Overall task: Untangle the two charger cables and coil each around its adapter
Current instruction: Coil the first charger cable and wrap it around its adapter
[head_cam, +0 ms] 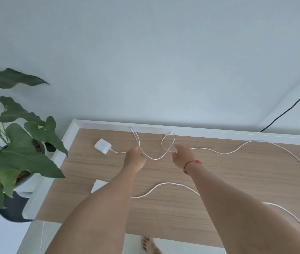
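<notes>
While your left hand and right hand each pinch the white cable with curled fingers, just right of the adapter on the table, pull them apart slowly so the loop opens. Do not tug hard, or it may knot.

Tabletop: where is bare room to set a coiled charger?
Bare table between the forearms, and right of the right arm between far cable and near cable. Crowded at back: left hand, right hand, cable loop, adapter.
</notes>
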Demonstrator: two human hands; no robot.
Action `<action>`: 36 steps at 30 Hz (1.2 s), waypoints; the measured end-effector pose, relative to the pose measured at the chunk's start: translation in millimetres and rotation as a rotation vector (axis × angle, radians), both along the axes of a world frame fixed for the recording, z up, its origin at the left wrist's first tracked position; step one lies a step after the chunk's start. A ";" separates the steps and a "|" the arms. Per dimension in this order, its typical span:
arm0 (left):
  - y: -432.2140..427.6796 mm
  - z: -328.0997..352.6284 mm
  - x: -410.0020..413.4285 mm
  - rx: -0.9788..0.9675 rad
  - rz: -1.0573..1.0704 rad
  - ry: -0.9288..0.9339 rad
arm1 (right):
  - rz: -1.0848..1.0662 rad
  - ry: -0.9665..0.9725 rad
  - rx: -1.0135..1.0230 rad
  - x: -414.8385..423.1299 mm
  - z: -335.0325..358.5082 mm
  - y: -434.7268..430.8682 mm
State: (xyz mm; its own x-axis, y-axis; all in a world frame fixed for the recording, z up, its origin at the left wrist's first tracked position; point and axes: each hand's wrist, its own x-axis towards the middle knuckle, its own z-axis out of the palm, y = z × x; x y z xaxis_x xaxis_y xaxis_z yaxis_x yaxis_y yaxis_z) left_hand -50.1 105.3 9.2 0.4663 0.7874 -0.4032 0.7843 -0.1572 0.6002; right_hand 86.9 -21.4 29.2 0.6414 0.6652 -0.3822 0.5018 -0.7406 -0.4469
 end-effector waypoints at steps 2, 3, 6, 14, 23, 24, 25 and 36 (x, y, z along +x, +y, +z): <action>-8.0 12.8 -8.8 0.012 -0.014 0.008 | 0.009 -0.007 0.015 -4.7 8.7 -5.8; -12.7 18.8 -13.9 0.008 -0.011 0.011 | 0.015 -0.006 0.026 -8.2 13.7 -9.4; -28.4 36.5 -33.4 -0.008 0.006 0.039 | 0.037 -0.011 0.064 -21.9 25.3 -21.5; -53.7 54.5 -94.1 0.042 0.073 0.078 | 0.124 -0.083 0.082 -79.0 40.7 -36.3; -26.1 51.8 -156.5 0.054 0.083 0.098 | 0.190 -0.001 0.062 -138.0 33.0 3.7; -21.6 49.0 -162.2 0.053 0.066 0.102 | 0.197 0.024 0.045 -144.6 26.8 8.5; -16.2 44.7 -167.7 0.054 0.050 0.104 | 0.207 0.047 0.021 -151.5 21.0 13.0; 21.1 7.1 -193.7 0.072 -0.350 0.176 | 0.194 0.104 -0.150 -203.4 -34.0 39.4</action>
